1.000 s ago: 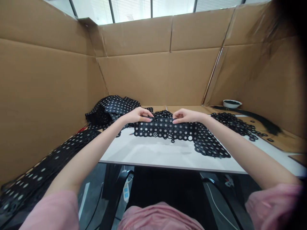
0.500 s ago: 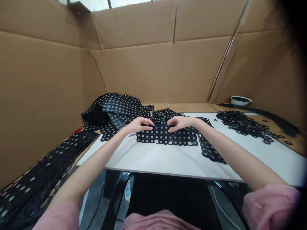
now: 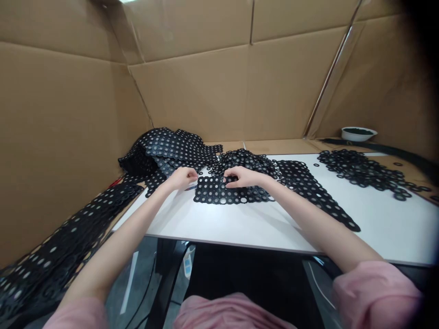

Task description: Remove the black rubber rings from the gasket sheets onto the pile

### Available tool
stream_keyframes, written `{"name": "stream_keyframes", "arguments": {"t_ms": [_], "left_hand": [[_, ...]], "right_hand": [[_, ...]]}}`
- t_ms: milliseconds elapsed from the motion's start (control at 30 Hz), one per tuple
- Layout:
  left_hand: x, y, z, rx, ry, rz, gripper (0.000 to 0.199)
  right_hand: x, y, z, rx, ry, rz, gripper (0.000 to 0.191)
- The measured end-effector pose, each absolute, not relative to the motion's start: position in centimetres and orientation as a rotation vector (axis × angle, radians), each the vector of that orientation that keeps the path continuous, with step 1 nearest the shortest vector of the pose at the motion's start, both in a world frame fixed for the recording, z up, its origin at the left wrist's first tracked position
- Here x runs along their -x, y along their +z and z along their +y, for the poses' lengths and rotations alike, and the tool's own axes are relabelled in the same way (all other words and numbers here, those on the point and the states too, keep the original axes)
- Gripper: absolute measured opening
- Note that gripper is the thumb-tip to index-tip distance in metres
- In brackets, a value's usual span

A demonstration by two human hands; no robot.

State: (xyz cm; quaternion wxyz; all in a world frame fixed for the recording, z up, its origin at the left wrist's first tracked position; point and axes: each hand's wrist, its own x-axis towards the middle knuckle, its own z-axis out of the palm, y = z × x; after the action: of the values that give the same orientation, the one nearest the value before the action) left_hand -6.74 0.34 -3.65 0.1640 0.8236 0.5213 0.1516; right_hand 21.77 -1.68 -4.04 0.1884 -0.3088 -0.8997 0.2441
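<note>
A white bowl point(image 3: 358, 134) holds dark bits; left hand point(image 3: 183, 178) and right hand point(image 3: 243, 177) pinch black rubber mesh point(image 3: 219, 192).

Soft, even brightness fills the scene, and a thin blown-out sliver of window point(image 3: 126, 1) at the top edge, upper left of the frame, is the only visible source. The brown corrugated cardboard walls point(image 3: 240, 91) look warm and carry no hard shadows, while the white bench point(image 3: 212, 226) shows only faint, diffuse shade beside the right forearm point(image 3: 302, 205). The grey floor point(image 3: 137, 283) below sits dim. Wide-angle distortion bends the wall seams and bench edge toward the sides — a dark, out-of-focus blur point(image 3: 421, 27) closes off the upper right corner — yet the matte black perforated sheet point(image 3: 233, 192) at centre stays fairly sharp.
</note>
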Motion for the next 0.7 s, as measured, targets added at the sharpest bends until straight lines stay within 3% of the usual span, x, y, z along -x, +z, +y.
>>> {"name": "stream_keyframes", "arguments": {"t_ms": [333,433,567,700], "left_hand": [[6.8,-4.1,1.3,-2.273,-0.017,1.500,0.028],[7.3,-3.2,1.1,-2.246,0.107,1.440,0.027],[7.3,-2.2,-0.2,-2.203,0.529,1.318,0.034],[5.1,-3.1,-2.1,-2.112,0.869,1.108,0.036]], "right_hand": [[-21.6,-4.9,-1.8,0.824,0.745,-2.413,0.022],[-21.2,-5.6,-1.5,0.807,0.794,-2.339,0.026],[-20.6,-6.6,-1.2,0.782,0.860,-2.230,0.036],[-20.0,-7.3,-1.2,0.778,0.893,-2.175,0.028]]}}
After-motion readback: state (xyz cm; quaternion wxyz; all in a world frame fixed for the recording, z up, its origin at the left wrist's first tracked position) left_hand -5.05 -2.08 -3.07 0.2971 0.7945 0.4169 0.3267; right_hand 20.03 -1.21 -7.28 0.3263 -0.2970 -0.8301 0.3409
